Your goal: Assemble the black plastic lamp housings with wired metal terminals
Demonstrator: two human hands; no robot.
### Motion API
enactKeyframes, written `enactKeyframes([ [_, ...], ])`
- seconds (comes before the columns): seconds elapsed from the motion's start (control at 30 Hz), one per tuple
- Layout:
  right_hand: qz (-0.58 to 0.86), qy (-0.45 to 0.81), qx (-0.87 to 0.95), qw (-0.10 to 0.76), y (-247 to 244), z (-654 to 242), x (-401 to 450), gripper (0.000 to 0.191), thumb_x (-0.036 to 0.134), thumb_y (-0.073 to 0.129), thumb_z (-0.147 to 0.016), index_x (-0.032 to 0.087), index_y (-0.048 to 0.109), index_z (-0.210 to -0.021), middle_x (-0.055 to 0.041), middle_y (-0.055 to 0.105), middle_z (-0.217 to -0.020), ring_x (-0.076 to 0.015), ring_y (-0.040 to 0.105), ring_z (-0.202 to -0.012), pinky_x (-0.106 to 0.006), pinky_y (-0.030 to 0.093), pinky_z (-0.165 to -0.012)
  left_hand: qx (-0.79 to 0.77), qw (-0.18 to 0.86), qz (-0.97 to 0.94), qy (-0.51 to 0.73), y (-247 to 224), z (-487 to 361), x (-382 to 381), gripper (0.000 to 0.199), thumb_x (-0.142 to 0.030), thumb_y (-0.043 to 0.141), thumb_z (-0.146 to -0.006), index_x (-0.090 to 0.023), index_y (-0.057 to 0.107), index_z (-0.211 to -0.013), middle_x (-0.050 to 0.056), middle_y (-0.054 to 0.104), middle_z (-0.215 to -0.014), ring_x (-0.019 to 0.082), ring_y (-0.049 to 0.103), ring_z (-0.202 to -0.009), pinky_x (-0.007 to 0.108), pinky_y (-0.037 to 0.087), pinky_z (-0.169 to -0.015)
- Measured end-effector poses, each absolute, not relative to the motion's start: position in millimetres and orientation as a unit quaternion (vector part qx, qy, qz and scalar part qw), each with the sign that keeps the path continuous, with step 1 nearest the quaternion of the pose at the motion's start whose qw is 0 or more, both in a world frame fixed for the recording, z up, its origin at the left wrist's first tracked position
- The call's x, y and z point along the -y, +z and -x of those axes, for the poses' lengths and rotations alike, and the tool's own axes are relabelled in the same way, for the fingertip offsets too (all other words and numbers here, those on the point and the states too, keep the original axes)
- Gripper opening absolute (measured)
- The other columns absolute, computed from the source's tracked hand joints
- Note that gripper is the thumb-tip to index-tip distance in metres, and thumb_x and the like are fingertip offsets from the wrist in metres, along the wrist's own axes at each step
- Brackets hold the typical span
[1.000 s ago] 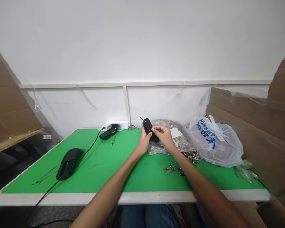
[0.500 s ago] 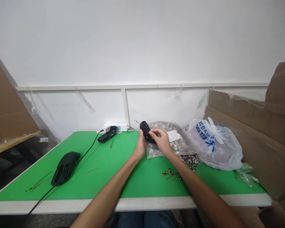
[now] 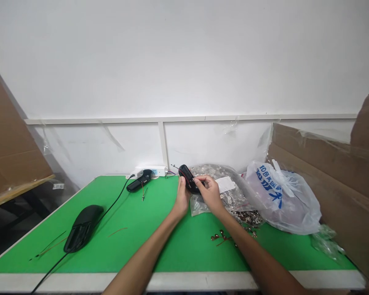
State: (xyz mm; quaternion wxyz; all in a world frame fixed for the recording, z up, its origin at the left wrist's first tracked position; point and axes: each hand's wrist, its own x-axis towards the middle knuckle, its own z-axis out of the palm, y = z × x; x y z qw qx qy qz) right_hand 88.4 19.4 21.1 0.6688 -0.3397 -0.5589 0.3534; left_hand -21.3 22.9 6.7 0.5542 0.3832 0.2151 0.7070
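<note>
My left hand [image 3: 182,197] is closed around the side of a glossy black curved plastic device [image 3: 185,173], holding it tilted above the table. A thin red wire [image 3: 187,173] runs along the device's face, and its loose end sticks out past the upper left. My right hand [image 3: 209,191] is closed in a pinch at the lower face of the device; what lies between its fingertips is too small to make out. A similar black device [image 3: 139,181] with a dangling red wire rests on the table by the power strip [image 3: 158,171].
A black corded tool shaped like a mouse [image 3: 83,228] lies at left, with loose thin wires [image 3: 51,247] beside it. Behind my hands sit a clear bag of small metal parts [image 3: 230,194], loose metal parts [image 3: 249,218] and a tied white plastic bag [image 3: 284,205]. Cardboard [image 3: 320,176] stands at right.
My view has tilted slightly upward, so the table sits lower in the picture. Both hands keep their hold at the device, with little visible movement.
</note>
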Motion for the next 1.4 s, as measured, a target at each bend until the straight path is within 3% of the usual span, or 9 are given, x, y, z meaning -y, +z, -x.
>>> enactKeyframes([
  [0.33,0.333,0.391,0.535,0.671,26.0,-84.4,-14.9,0.034,0.056,0.078,-0.080,0.023,0.072,-0.086,-0.0065,0.079,-0.089,-0.0235,0.073,-0.088,-0.037,0.061,-0.083,-0.230,0.544,-0.380,0.712,7.3,25.3,-23.0,0.056,-0.071,0.075,-0.081,-0.025,0.076,-0.114,0.005,0.074,-0.127,0.027,0.054,-0.144,0.037,0.046,-0.118],
  [0.57,0.344,0.382,0.531,0.674,22.9,-83.2,-15.8,0.033,0.056,0.075,-0.083,0.023,0.071,-0.086,-0.0058,0.078,-0.087,-0.0224,0.072,-0.084,-0.036,0.060,-0.080,-0.227,0.543,-0.408,0.698,6.2,24.3,-19.4,0.057,-0.070,0.075,-0.083,-0.025,0.075,-0.118,0.006,0.072,-0.136,0.028,0.055,-0.144,0.039,0.045,-0.119],
  [0.83,0.362,0.363,0.537,0.670,21.9,-82.6,-14.4,0.031,0.054,0.072,-0.086,0.023,0.069,-0.085,-0.0053,0.076,-0.087,-0.0224,0.071,-0.085,-0.036,0.057,-0.081,-0.226,0.528,-0.438,0.692,4.3,25.9,-17.5,0.056,-0.068,0.075,-0.086,-0.028,0.073,-0.125,0.003,0.068,-0.144,0.025,0.048,-0.150,0.036,0.033,-0.129],
  [1.2,0.344,0.379,0.526,0.679,19.7,-82.0,-15.9,0.037,0.057,0.076,-0.083,0.022,0.069,-0.083,-0.0050,0.075,-0.086,-0.0217,0.070,-0.083,-0.034,0.056,-0.078,-0.222,0.517,-0.455,0.690,-0.6,26.2,-18.2,0.057,-0.066,0.069,-0.092,-0.027,0.070,-0.133,0.005,0.065,-0.149,0.027,0.047,-0.151,0.039,0.034,-0.129],
  [1.4,0.340,0.388,0.517,0.684,20.8,-81.0,-14.8,0.034,0.054,0.078,-0.082,0.021,0.070,-0.081,-0.0051,0.076,-0.084,-0.0211,0.071,-0.081,-0.034,0.057,-0.078,-0.219,0.524,-0.435,0.699,-1.2,25.2,-20.5,0.056,-0.066,0.072,-0.089,-0.024,0.073,-0.126,0.007,0.068,-0.143,0.029,0.051,-0.148,0.040,0.038,-0.125],
])
